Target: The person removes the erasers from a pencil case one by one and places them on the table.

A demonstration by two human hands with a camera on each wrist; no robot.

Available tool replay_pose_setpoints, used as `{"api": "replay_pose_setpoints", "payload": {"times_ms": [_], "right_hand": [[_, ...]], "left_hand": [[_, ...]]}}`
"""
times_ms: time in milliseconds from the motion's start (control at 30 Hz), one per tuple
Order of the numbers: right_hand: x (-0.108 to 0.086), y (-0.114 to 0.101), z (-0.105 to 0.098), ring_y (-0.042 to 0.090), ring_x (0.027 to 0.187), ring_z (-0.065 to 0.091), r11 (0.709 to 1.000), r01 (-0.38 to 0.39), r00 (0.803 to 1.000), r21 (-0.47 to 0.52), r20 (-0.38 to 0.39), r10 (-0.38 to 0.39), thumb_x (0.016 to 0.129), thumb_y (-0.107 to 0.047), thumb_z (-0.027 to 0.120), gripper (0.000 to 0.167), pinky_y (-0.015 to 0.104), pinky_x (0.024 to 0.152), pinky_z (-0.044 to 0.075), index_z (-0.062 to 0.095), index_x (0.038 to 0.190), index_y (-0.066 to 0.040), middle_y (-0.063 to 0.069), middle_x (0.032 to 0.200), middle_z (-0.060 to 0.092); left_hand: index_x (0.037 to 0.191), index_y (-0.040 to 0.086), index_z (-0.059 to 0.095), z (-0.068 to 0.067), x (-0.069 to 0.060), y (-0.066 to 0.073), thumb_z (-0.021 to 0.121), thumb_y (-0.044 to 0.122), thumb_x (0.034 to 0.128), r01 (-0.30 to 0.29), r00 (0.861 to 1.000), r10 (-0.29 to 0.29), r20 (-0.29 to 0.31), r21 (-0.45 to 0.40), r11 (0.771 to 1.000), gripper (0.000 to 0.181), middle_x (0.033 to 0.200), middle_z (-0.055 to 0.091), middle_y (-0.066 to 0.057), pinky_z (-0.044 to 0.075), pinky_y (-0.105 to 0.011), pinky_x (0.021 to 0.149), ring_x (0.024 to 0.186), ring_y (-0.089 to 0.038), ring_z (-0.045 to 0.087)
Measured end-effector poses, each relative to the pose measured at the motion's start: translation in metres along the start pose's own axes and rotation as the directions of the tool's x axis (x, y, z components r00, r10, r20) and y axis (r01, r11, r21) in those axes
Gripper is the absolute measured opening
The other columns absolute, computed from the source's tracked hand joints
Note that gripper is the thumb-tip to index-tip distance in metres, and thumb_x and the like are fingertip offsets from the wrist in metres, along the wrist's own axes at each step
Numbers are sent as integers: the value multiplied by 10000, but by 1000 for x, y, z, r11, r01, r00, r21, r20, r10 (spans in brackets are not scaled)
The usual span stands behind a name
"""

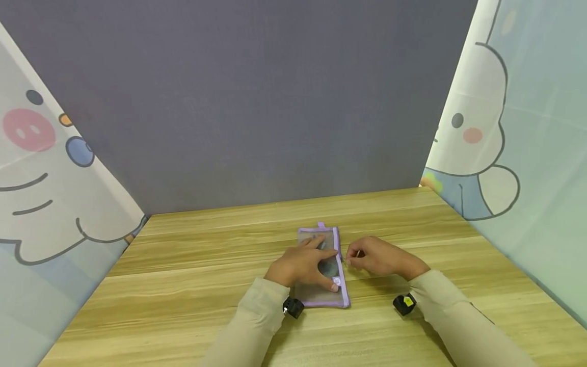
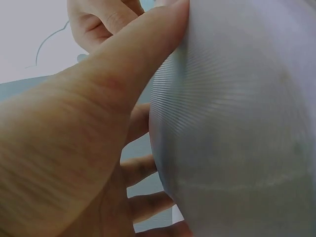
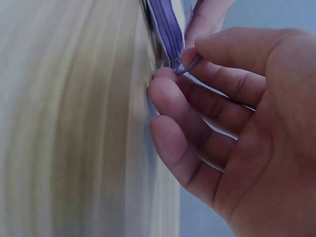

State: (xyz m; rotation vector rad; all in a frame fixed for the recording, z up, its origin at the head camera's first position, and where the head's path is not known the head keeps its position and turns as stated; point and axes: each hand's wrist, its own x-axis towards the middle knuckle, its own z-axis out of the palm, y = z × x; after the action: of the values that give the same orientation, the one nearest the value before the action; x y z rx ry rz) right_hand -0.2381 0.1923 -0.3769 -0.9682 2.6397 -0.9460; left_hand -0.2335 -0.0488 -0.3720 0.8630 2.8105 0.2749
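A translucent mesh zipper pouch (image 1: pixel 314 294) with purple trim lies flat on the wooden table. Across its middle rests my left hand (image 1: pixel 302 263), fingers spread and thumb near the zipper edge. Something greyish (image 1: pixel 328 267) shows beneath that hand, too unclear to name. At the pouch's right edge my right hand (image 1: pixel 373 256) pinches the zipper pull (image 3: pixel 191 64) between thumb and index finger. The purple zipper (image 3: pixel 168 28) runs away from those fingertips in the right wrist view. Mesh (image 2: pixel 237 123) fills much of the left wrist view, beside the left thumb and fingers.
The wooden table (image 1: pixel 202 265) spreads out around the pouch. A dark grey panel (image 1: pixel 275 112) stands behind it. Cartoon-printed curtains (image 1: pixel 527 127) flank both sides. Each wrist wears a small black device, such as the right wrist camera (image 1: pixel 404 304).
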Motion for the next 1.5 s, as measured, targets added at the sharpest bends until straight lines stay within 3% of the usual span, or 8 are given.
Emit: {"api": "replay_pose_setpoints", "payload": {"times_ms": [267,533,767,967,1100,1300,1500], "right_hand": [[-1,-2,-3,120,750,603,1000,22,999,-13,33,-22,983,-133,630,118,292,683,504,720,906,-141,-49,861,675],[-3,-1,-3,111,743,607,999,48,996,16,72,-49,970,-150,648,102,275,657,505,722,901,-140,-54,837,672],[-1,-3,-4,94,681,534,1000,19,1000,-12,12,-19,970,-133,647,102,269,624,456,708,889,-137,-83,773,612],[0,0,-1,83,657,530,1000,-2,1000,-11,-12,2,981,-128,637,105,265,597,459,699,896,-116,-68,754,613],[0,1,0,84,650,529,999,-24,999,-28,-32,23,986,-141,639,101,269,592,459,712,916,-138,-83,758,617],[1,1,-1,80,619,513,999,-25,999,-24,-31,24,996,-168,635,130,266,566,447,735,918,-138,-87,742,609],[1,1,2,69,612,503,1000,-17,999,-24,-41,16,1001,-183,629,161,259,561,440,730,885,-138,-97,722,598]], "left_hand": [[1502,396,463,1,2,-1,774,713,705,4,1000,-4,1,-23,1000,913,1664,179,26,348,-591,1076,1497,-330,209],[1499,391,472,-2,0,2,791,684,709,8,1000,-8,10,-28,1000,900,1664,183,14,358,-579,1074,1498,-333,206],[1519,371,449,-1,-1,1,760,702,732,-12,1000,12,-24,-4,1000,908,1664,185,-17,346,-570,1090,1496,-346,207],[1471,321,531,2,1,0,743,703,749,-71,993,80,-92,99,993,845,1629,279,-27,406,-521,1060,1472,-308,281],[1423,328,580,0,2,3,730,710,755,-76,987,102,-127,190,979,784,1588,356,4,430,-514,1037,1446,-294,333],[1438,347,563,-4,-1,9,723,686,782,-53,993,75,-96,208,977,755,1596,347,-9,385,-582,1059,1453,-359,311],[1480,372,505,-7,-9,14,709,715,779,-30,997,42,-59,191,981,807,1605,326,-55,325,-575,1103,1449,-378,304]]}}
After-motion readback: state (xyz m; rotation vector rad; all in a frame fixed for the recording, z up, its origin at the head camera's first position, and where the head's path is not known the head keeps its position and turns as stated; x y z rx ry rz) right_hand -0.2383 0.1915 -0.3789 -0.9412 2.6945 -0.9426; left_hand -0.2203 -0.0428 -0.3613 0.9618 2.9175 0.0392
